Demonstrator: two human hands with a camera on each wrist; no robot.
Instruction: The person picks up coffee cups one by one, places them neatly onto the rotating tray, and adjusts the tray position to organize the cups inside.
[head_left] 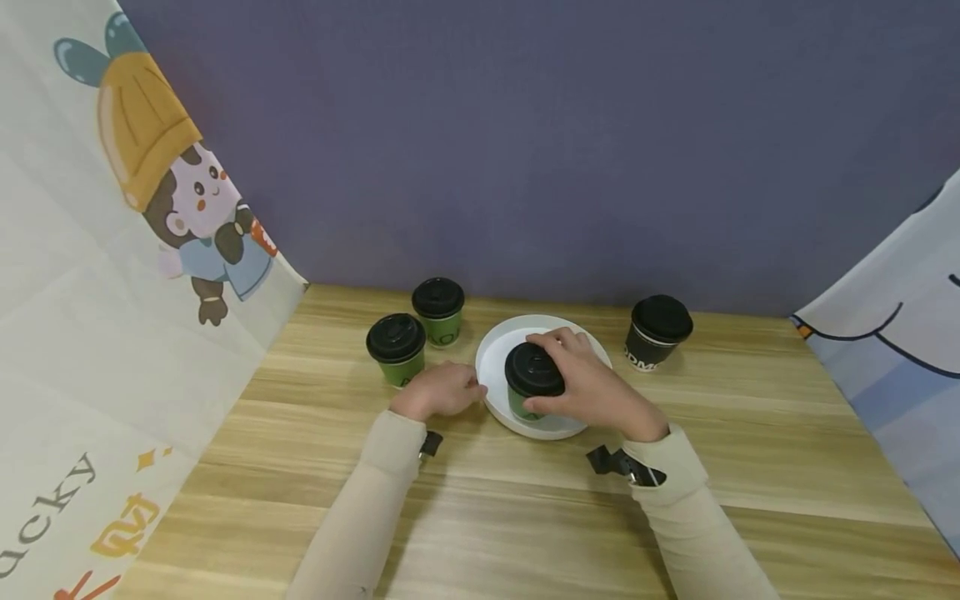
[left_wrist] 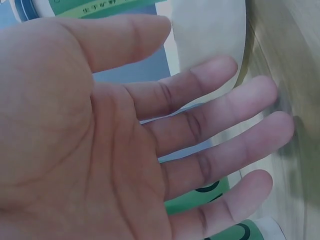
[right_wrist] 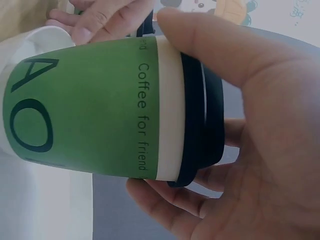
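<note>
My right hand (head_left: 592, 385) grips a green paper coffee cup (right_wrist: 95, 110) with a black lid, thumb on one side and fingers on the other. The cup stands upright over the round white plate (head_left: 551, 431); whether its base touches the plate I cannot tell. Printed on its side is "Coffee for friend". At the plate's left rim is my left hand (head_left: 446, 390), holding nothing. In the left wrist view its fingers (left_wrist: 215, 120) are spread and nearly straight. Just beyond that hand stand two more green cups, a nearer one (head_left: 397, 350) and a farther one (head_left: 438, 310).
A dark cup (head_left: 657, 333) with a black lid and white lettering stands right of the plate, toward the back. The wooden table (head_left: 480, 517) ends at a blue-grey panel (head_left: 525, 150). Printed cloth (head_left: 112, 317) hangs along the left side.
</note>
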